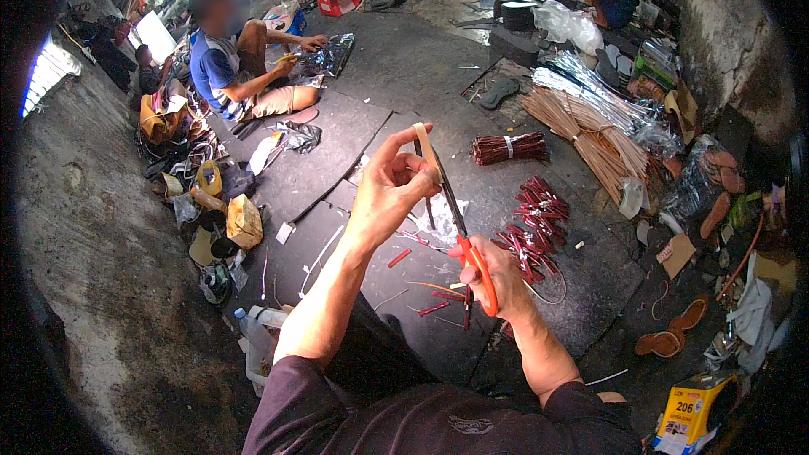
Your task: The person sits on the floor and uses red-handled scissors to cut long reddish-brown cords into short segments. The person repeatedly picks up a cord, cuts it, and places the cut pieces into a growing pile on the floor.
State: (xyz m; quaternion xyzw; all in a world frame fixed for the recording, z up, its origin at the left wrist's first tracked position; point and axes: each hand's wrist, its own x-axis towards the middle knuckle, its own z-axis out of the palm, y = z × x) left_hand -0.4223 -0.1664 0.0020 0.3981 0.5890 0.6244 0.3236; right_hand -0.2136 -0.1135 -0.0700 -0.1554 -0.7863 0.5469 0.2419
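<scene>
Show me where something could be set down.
Bare floor shows between the blue-shirted person and the tied red bundle, and right of the loose red pieces. It's crowded beside the yellow containers at left and around the tan strips.

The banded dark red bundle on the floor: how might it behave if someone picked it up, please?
The dark red bundle would probably lift as one piece, since a pale band wraps its middle. Its ends may splay slightly, as no tie shows there. Being made of thin strips, it is likely fairly light.
</scene>
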